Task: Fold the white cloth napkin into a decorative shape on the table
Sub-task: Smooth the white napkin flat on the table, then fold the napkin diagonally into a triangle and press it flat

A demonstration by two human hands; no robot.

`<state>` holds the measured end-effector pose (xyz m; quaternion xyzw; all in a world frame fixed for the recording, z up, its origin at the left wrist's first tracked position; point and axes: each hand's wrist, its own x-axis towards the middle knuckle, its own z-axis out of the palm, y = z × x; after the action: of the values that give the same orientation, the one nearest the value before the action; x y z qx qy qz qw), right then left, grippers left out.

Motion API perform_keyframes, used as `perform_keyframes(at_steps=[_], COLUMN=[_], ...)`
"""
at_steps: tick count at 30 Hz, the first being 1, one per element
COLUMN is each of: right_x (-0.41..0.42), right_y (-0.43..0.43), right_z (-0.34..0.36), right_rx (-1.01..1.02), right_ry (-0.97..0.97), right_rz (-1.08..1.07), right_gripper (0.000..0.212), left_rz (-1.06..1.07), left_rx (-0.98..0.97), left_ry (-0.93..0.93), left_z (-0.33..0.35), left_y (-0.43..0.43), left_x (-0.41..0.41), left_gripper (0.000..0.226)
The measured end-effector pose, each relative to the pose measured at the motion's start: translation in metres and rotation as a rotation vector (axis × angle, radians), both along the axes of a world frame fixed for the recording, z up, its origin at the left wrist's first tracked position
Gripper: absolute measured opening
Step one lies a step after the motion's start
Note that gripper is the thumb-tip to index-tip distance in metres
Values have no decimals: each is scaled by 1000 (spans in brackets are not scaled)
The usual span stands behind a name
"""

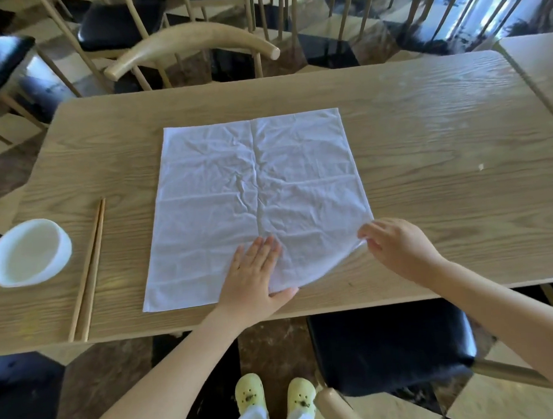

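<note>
On the tabletop (424,133): white napkin (236,179) lies spread flat, creased down its middle, by the near edge.
Left hand (254,273): fingers (266,249) straight, pressing the near hem.
Right hand (397,248): fingers pinch the lifted near-right corner.
Progress: first fold barely begun; all shaping is left.

Left hand (252,273) presses the napkin (252,191); right hand (397,248) pinches its lifted corner.

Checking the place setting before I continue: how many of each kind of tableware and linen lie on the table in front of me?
White cloth napkin: 1
White bowl: 1
Wooden chopsticks: 2
Total: 4
</note>
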<state>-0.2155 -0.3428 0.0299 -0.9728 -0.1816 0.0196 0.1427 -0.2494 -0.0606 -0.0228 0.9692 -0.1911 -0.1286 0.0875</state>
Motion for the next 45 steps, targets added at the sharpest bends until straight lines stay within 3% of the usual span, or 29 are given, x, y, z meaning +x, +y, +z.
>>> perform_keyframes(at_steps=[2, 6, 7, 9, 10, 19, 31, 33, 37, 45], right_x=[20, 63, 74, 96, 107, 200, 309, 318, 329, 329], right_y=[6, 28, 35, 53, 63, 170, 309, 320, 334, 350], right_z=[18, 57, 66, 79, 83, 64, 1, -9, -24, -44], right_rx=[101, 320, 373, 465, 491, 601, 509, 479, 467, 421], right_ry=[52, 140, 148, 157, 160, 195, 297, 329, 348, 217], right_rz=[-31, -22, -22, -13, -10, 56, -4, -14, -39, 33], right_gripper=[8, 11, 10, 13, 14, 13, 20, 20, 14, 22], left_rz=[97, 346, 394, 550, 629, 871, 1027, 1020, 1013, 1009], left_rx=[-124, -541, -611, -708, -763, -1045, -1068, -1014, -825, -744], left_ry=[0, -12, -48, -104, -106, -34, -2, -6, -2, -19], left_z=[14, 52, 59, 72, 78, 86, 34, 29, 20, 17], left_y=[-18, -55, -59, -59, -55, 34, 147, 158, 175, 184], left_x=[2, 26, 35, 53, 61, 145, 256, 270, 291, 299], left_gripper=[83, 23, 18, 49, 53, 7, 13, 6, 18, 10])
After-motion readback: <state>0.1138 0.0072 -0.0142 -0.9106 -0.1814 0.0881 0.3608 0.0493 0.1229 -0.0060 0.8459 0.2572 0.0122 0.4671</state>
